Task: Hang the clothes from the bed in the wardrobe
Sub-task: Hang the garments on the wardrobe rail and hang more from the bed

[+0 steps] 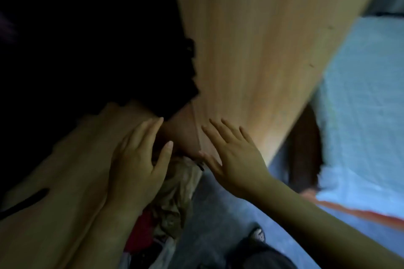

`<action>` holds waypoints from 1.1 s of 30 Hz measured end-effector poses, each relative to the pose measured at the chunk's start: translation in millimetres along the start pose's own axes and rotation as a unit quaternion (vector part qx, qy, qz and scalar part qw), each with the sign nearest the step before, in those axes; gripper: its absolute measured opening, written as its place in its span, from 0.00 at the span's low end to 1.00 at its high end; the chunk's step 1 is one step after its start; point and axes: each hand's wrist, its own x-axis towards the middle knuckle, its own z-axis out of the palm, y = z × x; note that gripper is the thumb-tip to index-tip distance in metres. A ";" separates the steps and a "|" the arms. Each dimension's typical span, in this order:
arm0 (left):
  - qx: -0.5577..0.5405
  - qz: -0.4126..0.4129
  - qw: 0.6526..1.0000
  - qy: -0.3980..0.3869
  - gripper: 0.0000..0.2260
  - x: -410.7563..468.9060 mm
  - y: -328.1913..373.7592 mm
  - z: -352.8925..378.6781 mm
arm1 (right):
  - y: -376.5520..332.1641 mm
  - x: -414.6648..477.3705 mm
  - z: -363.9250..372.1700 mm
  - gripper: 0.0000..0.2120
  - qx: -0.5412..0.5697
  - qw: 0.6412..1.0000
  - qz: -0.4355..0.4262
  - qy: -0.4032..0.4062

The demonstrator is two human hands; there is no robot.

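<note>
- We see a wardrobe (192, 129) from above, its two pale wood doors standing apart; the whole picture is blurred.
- The right door (251, 50) fills the upper middle; the left door (65, 170) slants across the lower left and bears a dark handle (24, 201).
- Our left hand (137, 159) lies at the inner edge of the left door, fingers straight and loosely together, thumb held apart, gripping nothing; we cannot tell whether it touches the wood.
- Our right hand (234, 159) is spread wide, fingers straight and fanned, palm toward the lower part of the right door. It holds nothing, and the blur keeps us from saying whether the palm lies on the wood.
- The two hands are near each other, the gap between the doors running between them.
- Dark clothes (122, 46) hang inside the wardrobe in deep shadow at upper left; we cannot make out separate pieces.
- A heap (177, 190) of crumpled beige and red cloth lies low in the gap, just below the hands.
- The bed (360, 116), under a light blue sheet with an orange stripe (349, 211), stands right of the right door.
- On the blue-grey floor (218, 214) below we see a foot (258, 235).
</note>
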 end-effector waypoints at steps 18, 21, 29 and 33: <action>-0.086 0.451 0.823 -0.336 0.26 -61.5 513.7 336.1 | 350.0 -423.9 -173.4 0.28 -0.022 0.843 0.522 0.129; -0.122 0.510 0.776 -0.351 0.24 -86.1 598.9 361.3 | 377.2 -478.1 -202.2 0.28 -0.030 0.794 0.586 0.160; -0.144 0.569 0.700 -0.406 0.24 -105.4 762.2 454.8 | 490.9 -557.3 -250.4 0.30 -0.040 0.717 0.669 0.193; -0.149 0.564 0.700 -0.413 0.26 -89.8 854.2 513.7 | 585.9 -582.7 -293.9 0.27 -0.050 0.709 0.671 0.210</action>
